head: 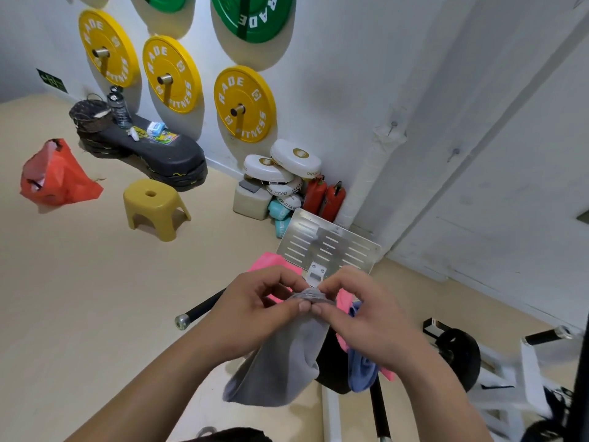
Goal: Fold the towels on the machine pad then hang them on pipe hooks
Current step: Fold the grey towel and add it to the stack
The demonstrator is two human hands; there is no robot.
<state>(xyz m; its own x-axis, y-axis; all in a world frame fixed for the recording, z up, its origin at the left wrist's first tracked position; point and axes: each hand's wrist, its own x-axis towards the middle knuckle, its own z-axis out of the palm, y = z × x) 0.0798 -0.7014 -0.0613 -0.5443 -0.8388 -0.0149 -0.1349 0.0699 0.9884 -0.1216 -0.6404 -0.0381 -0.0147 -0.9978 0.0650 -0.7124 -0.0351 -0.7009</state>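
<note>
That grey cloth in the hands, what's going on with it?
A person is holding a grey towel up by its top edge, pinched between the left hand and the right hand close together, so the rest hangs down. It looks like the start of folding it. A pink towel and a blue towel lie on the gym machine below, beside a slotted metal plate. No towel is seen hung up yet.
</note>
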